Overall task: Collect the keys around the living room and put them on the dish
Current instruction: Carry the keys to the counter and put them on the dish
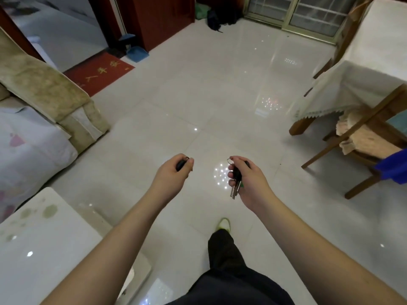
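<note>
Over the glossy tiled floor (198, 89), seen from the head camera, both bare arms reach forward. Left hand (174, 170) is closed around a small dark key fob (181, 165), its ring poking out by the thumb. Right hand (246, 179) grips a bunch of keys (236, 183), dark heads in the fingers (231, 174), metal blades hanging down, a wire ring up top. On the right stands a table with a white cloth (361, 62) and a wooden chair (352, 139); on the left, a sofa (44, 91) and a red doormat (99, 71). No dish shows.
</note>
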Demonstrator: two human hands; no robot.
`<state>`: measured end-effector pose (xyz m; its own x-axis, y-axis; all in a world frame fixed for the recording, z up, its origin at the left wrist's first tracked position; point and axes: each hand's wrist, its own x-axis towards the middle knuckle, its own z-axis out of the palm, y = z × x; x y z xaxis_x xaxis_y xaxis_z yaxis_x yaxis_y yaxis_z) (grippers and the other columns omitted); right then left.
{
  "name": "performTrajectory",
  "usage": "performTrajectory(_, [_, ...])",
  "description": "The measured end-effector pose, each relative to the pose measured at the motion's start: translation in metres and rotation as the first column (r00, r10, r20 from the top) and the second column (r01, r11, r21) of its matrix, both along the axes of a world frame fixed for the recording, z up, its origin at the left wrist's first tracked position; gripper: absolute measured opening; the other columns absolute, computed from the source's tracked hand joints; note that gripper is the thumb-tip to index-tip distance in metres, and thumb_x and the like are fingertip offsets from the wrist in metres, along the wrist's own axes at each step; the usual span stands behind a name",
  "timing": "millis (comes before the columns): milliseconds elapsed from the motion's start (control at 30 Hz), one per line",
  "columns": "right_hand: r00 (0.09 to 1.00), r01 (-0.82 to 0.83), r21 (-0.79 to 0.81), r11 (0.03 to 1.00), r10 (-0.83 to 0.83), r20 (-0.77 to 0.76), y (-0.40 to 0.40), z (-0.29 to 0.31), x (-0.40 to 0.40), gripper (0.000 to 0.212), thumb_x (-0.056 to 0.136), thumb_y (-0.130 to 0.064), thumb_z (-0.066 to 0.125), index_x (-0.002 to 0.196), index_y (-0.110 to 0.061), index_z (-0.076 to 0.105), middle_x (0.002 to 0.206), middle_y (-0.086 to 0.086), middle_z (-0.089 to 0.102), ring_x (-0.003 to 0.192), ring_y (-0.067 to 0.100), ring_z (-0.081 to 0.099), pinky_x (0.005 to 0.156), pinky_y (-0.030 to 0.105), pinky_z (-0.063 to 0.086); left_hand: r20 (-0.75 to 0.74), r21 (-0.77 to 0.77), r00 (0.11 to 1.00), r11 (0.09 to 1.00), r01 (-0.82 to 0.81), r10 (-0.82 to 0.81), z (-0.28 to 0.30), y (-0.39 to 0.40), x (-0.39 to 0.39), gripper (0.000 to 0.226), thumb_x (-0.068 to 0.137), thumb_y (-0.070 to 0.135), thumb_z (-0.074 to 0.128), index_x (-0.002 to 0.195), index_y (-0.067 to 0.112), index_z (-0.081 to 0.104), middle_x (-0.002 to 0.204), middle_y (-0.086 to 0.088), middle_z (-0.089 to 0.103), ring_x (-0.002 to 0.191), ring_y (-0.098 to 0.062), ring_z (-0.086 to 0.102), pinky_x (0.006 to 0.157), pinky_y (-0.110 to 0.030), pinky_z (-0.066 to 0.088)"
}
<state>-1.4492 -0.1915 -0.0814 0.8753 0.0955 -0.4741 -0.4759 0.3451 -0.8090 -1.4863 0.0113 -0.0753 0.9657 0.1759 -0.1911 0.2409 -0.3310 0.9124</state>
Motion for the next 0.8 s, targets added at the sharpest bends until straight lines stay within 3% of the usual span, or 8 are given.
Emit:
performTrajectory(233, [1.000,0.015,0.030,0.999,-0.015,0.016,0.002,0.004,0.155,0.010,0.090,-0.016,0.062,0.095,-0.010,0.068,0.068,0.001,0.061,0.055,0.015,0.054,0.046,0.025,0.040,-0.010,0.044,1.000,0.999,-0.021,0.021,0.015,-0.008,0.157,0.029,0.090,0.042,0.050,0.072,0.020,0.052,0.054,0.012,0.042,0.048,-0.010,0.033,0.049,-0.027,0.030])
performTrajectory(467, [0.999,0.001,0.039,0.999,-0.003,0.045,0.010,0.015,0.287,0.010,0.092,-0.016,0.061,0.096,-0.010,0.067,0.070,0.002,0.060,0.055,0.014,0.054,0.046,0.025,0.039,0.035,0.043,0.999,0.999,-0.009,0.007,0.037,-0.009,0.279,0.031,0.089,0.045,0.049,0.072,0.020,0.051,0.055,0.013,0.042,0.047,-0.006,0.034,0.042,-0.015,0.030])
performTrajectory(800, [0.998,-0.049,0.054,0.997,0.048,0.032,0.100,0.004,0.472,0.015,0.095,-0.022,0.059,0.096,-0.009,0.067,0.068,0.001,0.060,0.055,0.014,0.054,0.046,0.024,0.039,0.007,0.054,0.998,0.996,-0.065,0.065,0.015,0.083,0.452,0.031,0.092,0.042,0.050,0.074,0.017,0.052,0.054,0.011,0.041,0.046,-0.008,0.032,0.048,-0.026,0.030])
